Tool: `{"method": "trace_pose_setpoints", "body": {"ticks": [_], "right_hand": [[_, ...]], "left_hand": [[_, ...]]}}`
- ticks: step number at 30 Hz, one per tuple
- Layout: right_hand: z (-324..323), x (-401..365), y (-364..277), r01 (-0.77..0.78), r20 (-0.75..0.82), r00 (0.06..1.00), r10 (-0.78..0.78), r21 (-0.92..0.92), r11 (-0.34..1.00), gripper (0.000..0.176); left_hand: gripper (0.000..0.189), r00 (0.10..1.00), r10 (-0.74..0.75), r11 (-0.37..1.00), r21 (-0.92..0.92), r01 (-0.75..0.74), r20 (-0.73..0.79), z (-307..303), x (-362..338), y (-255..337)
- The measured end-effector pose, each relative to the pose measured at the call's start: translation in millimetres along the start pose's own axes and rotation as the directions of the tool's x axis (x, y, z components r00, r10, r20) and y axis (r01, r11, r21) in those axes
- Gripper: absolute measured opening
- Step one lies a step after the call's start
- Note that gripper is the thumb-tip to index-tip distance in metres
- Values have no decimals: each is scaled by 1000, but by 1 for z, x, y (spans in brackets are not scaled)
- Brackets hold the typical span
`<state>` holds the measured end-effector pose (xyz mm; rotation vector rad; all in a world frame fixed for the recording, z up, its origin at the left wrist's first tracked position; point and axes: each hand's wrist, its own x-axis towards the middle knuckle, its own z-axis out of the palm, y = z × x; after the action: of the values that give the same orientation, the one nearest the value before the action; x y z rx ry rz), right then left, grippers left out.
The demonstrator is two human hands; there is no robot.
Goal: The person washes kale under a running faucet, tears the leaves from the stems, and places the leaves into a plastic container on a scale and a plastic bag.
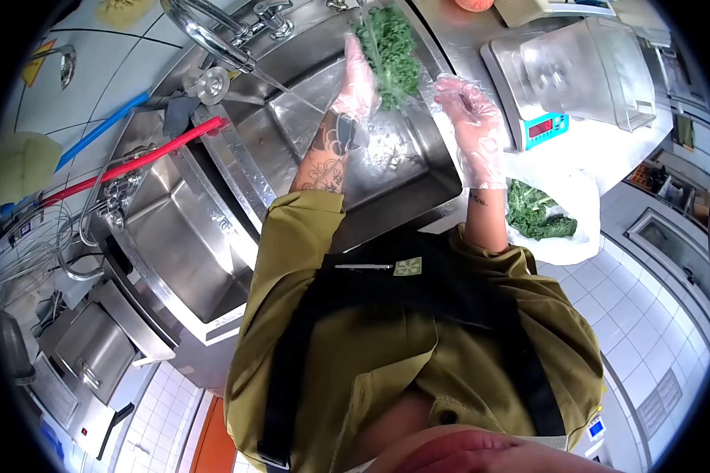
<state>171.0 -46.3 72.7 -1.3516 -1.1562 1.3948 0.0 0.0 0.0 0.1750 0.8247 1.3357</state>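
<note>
Curly green kale (pixel 394 55) lies in the far end of the steel sink (pixel 418 173), with water streaming down over it. My left hand (pixel 356 83), in a clear plastic glove, is at the left edge of the kale, fingers stretched out. It seems to touch the leaves; its palm side is partly hidden. My right hand (pixel 472 114), also gloved, is raised by the sink's right rim with its fingers curled in. What it holds, if anything, cannot be made out. Below that forearm, more kale (pixel 535 211) sits in a white plastic bag (pixel 580 236).
On the right counter stands a digital scale (pixel 546 130) with a clear plastic container (pixel 596 71) on it. A chrome faucet (pixel 229 51) runs water at the sink's left. Red (pixel 134 162) and blue (pixel 102 130) tubes pass near a second sink basin (pixel 181 229).
</note>
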Motion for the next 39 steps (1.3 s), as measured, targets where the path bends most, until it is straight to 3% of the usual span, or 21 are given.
{"method": "trace_pose_setpoints", "body": {"ticks": [2, 3, 8, 11, 17, 23, 27, 32, 39], "right_hand": [[4, -3, 1, -12, 4, 1000, 11, 55, 998, 15], [-10, 3, -6, 27, -7, 1000, -27, -12, 1000, 15], [3, 1, -4, 77, 6, 997, -77, -29, 997, 16], [5, -5, -9, -1, 8, 1000, 1, 31, 1000, 17], [6, -6, 6, 19, 36, 999, -16, -80, 997, 16], [7, -12, -2, -14, 18, 1000, 14, -18, 1000, 16], [7, -13, 3, 36, 37, 999, -33, -96, 995, 15], [5, -12, 1, 35, 22, 999, -33, -69, 997, 15], [8, -11, 9, 32, 33, 999, -30, -78, 996, 15]], "left_hand": [[75, 1000, -20, 997, 68, 21, -9, 18, -12, 10], [76, 1000, -14, 1000, 27, 14, -3, 32, -1, -5], [80, 997, -51, 998, 28, 50, 57, -2, -13, -8], [77, 977, -214, 977, -9, 214, -9, 0, -56, -8], [77, 983, -183, 983, 19, 183, 1, -19, -78, -33], [76, 978, -205, 975, 98, 201, 31, -29, -79, -42], [76, 980, -198, 967, 166, 191, 30, -11, -72, -29], [77, 932, -316, 937, 97, 336, -178, 5, -64, -19], [76, 976, -188, 961, 183, 206, -111, -14, -77, -33]]}}
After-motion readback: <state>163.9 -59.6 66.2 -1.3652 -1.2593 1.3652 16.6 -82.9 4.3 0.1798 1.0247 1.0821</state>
